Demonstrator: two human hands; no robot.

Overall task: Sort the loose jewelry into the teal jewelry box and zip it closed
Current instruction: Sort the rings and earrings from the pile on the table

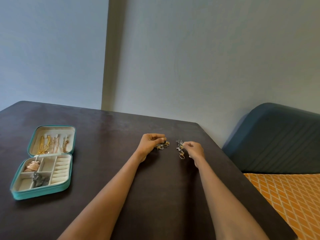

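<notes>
The teal jewelry box (20,194) lies open at the table's left, gold chains hanging in its lid, a rose-gold piece and dark pieces in its cream compartments. Far to its right lie two small piles of loose jewelry. My left hand (150,142) has its fingers curled over the left pile of rings (164,145), pinching a small dark piece. My right hand (194,149) pinches a small earring at the right pile (180,148), where gold rings (181,155) lie beside the fingers.
The dark table (107,135) ends in a right edge close to the jewelry. Beyond that edge stands a bed with a dark blue headboard (280,137) and an orange patterned cover (287,196). A grey wall stands behind.
</notes>
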